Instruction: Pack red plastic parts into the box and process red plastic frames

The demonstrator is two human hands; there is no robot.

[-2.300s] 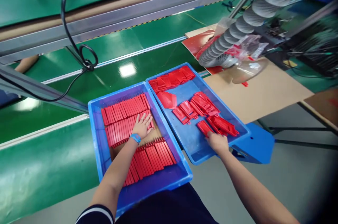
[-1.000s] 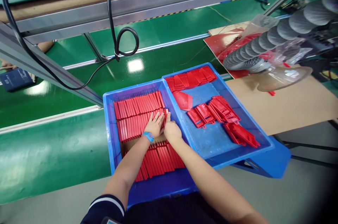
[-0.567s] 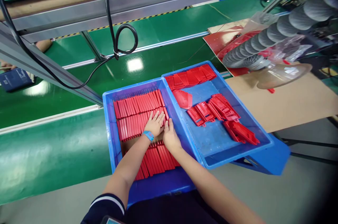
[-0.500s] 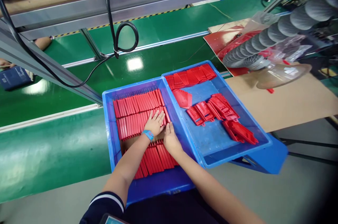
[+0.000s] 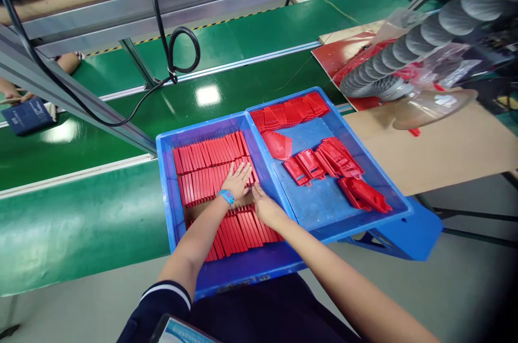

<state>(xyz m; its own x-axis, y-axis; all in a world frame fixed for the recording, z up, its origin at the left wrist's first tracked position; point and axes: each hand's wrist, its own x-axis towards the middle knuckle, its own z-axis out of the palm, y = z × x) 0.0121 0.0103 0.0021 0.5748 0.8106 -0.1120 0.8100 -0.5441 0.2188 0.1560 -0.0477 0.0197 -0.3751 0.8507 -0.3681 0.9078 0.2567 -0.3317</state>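
Observation:
Rows of narrow red plastic parts (image 5: 204,182) stand on edge in the left blue crate (image 5: 164,192). My left hand (image 5: 237,181) lies flat with fingers spread over the right end of the middle row. Beside it, my right hand (image 5: 267,208) has its fingers closed at the lower end of the last red plastic part (image 5: 253,171) in that row. The fingertips partly hide this contact. Below both hands is another row of red parts (image 5: 238,232), with a brown strip showing between the rows.
Adjoining on the right, a second blue crate (image 5: 307,208) holds fanned red parts (image 5: 289,112) and loose red frames (image 5: 324,162). A metal frame with a black cable (image 5: 184,49) stands ahead. A ribbed duct with a hood (image 5: 435,108) hangs over cardboard (image 5: 429,154). Another person's hand (image 5: 10,89) shows far left.
The view has shifted slightly. My right hand's fingertips have moved a little up and left toward my left hand, at the end of the middle row. The left hand stays flat on the parts.

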